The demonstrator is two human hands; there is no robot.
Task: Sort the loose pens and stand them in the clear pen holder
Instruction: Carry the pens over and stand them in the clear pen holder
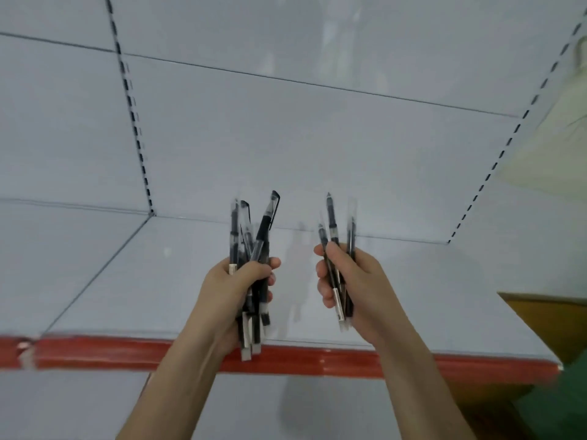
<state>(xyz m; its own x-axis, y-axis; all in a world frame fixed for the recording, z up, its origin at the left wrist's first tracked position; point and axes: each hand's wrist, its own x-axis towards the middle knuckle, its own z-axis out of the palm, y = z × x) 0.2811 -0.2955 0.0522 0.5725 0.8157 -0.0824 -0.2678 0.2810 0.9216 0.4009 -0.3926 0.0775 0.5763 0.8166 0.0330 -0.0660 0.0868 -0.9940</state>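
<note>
Over the shelf, left grip clasps pens; right grip clasps fewer pens.

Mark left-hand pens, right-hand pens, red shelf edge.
left-hand pens (263, 231): head view, black grip of the tallest pen.
right-hand pens (332, 219): head view, upper barrel of the tallest pen.
red shelf edge (95, 352): head view, front strip left of the arms.

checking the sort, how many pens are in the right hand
3 show in the right hand: a short pen leftmost, a tall pen in the middle, a third pen farthest right. Blur and fingers may hide more.
</note>
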